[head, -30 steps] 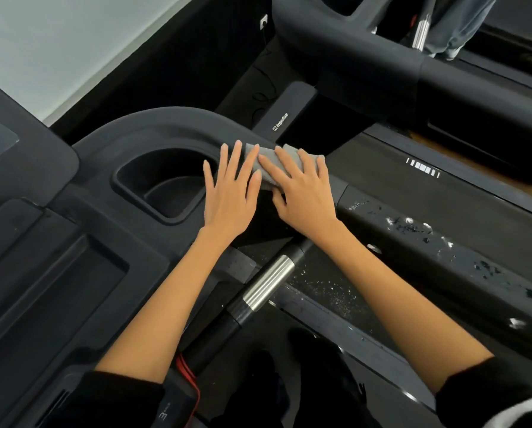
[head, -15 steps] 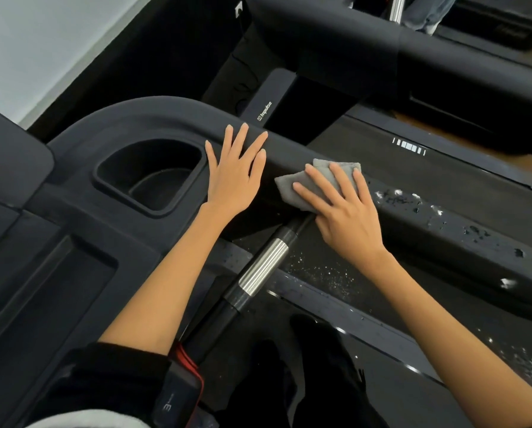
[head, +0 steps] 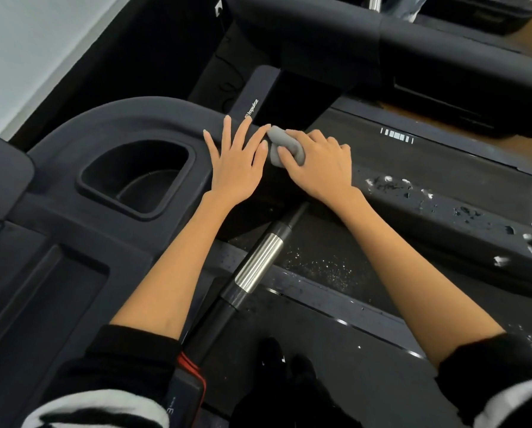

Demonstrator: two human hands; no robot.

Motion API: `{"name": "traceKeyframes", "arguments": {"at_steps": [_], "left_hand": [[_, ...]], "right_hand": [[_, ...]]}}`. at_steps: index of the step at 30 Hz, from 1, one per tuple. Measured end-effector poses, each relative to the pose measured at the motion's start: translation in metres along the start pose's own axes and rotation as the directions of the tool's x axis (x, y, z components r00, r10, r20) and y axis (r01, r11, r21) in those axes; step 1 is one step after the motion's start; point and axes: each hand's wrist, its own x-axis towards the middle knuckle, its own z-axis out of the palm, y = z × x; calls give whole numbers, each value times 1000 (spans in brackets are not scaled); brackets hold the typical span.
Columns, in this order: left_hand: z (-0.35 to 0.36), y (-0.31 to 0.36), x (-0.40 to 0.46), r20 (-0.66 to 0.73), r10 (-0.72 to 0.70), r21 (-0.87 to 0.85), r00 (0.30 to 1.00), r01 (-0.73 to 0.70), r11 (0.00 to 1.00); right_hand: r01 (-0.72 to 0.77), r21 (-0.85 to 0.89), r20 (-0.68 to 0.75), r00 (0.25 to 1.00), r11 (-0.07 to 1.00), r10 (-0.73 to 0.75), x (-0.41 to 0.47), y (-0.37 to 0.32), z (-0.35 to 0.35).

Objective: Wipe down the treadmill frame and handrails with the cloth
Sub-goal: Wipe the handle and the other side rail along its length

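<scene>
The grey cloth (head: 284,146) is bunched on the black padded handrail (head: 444,217) of the treadmill, where the rail meets the curved console frame (head: 129,118). My right hand (head: 318,168) grips the cloth with curled fingers and presses it on the rail. Flat on the frame just left of the cloth rests my left hand (head: 237,162), fingers straight and spread. Farther right the handrail's surface is worn, with white chipped patches (head: 462,208).
A cup-holder recess (head: 135,177) lies left of my left hand. A black and silver pulse grip bar (head: 255,267) runs below my wrists. The treadmill belt (head: 382,156) lies beyond the rail, and a second treadmill's handrail (head: 413,47) crosses the top.
My right hand has slid the cloth left along the handrail, back beside my left hand, and now bunches it instead of pressing it flat. My left hand has stayed on the frame.
</scene>
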Motion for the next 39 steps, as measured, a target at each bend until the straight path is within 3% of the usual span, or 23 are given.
{"name": "traceKeyframes", "arguments": {"at_steps": [4, 8, 12, 17, 21, 29, 34, 39], "left_hand": [[3, 1, -1, -14, -11, 26, 1000, 12, 1000], [6, 2, -1, -44, 7, 44, 999, -5, 999], [8, 1, -3, -75, -7, 29, 997, 9, 1000], [8, 12, -2, -95, -23, 43, 995, 27, 999], [11, 30, 1, -82, 93, 44, 992, -89, 995], [18, 32, 3, -52, 152, 41, 987, -150, 988], [19, 34, 1, -62, 155, 67, 986, -151, 986], [21, 34, 2, -59, 154, 62, 986, -151, 987]], "right_hand": [[10, -8, -18, 1000, 1000, -10, 4, -8, 5], [183, -88, -76, 979, 979, -190, -17, 6, 5], [337, -188, -18, 938, 922, -347, -43, 30, -1], [367, -270, 38, 928, 890, -370, -71, 59, -13], [376, -300, 40, 923, 877, -383, -84, 76, -21], [228, -163, -72, 968, 960, -242, -72, 69, -21], [47, -56, -146, 988, 997, -55, -45, 50, -13], [-155, -72, -45, 987, 985, 152, -15, 37, -12]]}}
